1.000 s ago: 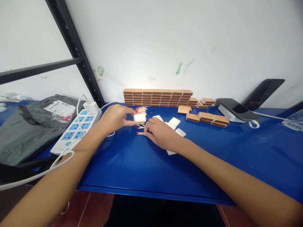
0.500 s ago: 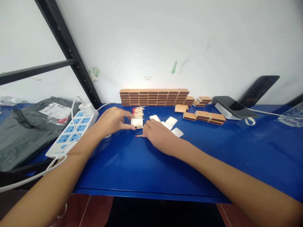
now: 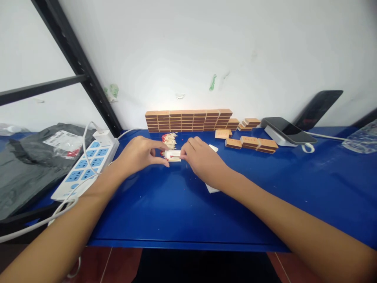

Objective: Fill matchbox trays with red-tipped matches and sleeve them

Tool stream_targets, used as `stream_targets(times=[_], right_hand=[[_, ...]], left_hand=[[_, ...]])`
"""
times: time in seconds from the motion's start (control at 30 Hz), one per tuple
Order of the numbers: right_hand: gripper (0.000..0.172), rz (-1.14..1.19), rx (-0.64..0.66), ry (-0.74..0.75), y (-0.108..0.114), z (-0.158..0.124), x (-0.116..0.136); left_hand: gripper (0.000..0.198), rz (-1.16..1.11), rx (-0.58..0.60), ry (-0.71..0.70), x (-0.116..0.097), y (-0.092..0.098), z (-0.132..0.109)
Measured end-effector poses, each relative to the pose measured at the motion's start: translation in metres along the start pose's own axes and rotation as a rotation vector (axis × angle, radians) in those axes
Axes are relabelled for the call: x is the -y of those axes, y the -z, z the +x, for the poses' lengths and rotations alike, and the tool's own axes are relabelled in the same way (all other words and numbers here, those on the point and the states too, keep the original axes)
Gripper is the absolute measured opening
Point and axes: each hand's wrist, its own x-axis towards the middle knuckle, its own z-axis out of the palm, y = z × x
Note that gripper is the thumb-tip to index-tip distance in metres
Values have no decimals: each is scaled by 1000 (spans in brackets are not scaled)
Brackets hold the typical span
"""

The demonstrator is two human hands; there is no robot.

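My left hand (image 3: 138, 154) pinches a small white matchbox tray (image 3: 172, 155) on the blue table (image 3: 182, 212). My right hand (image 3: 202, 160) meets the tray's right end, fingers closed on matches laid in it. A loose heap of red-tipped matches (image 3: 169, 138) lies just behind the tray. White empty trays (image 3: 212, 147) lie partly hidden behind and under my right hand. A stacked wall of brown matchboxes (image 3: 188, 120) runs along the back by the wall.
More brown matchboxes (image 3: 250, 142) lie loose at the back right, beside a phone on a stand (image 3: 287, 131). A white power strip (image 3: 85, 167) with cables and a grey plastic bag (image 3: 28, 165) sit at the left. A black shelf post (image 3: 76, 67) rises behind them.
My right hand has lifted from the table with matches and come up to the tray in my left hand. The left hand has shifted the tray slightly nearer.
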Motion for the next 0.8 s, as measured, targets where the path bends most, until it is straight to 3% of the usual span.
stream_targets(times=[0.5, 0.63, 0.8], right_hand=[[26, -101, 76, 9, 5, 7, 13], [28, -3, 16, 12, 8, 7, 12], [25, 148, -22, -95, 3, 9, 9]], left_hand=[[47, 2, 89, 98, -11, -1, 1], [46, 26, 95, 106, -3, 5, 1], [48, 127, 56, 192, 15, 18, 1]])
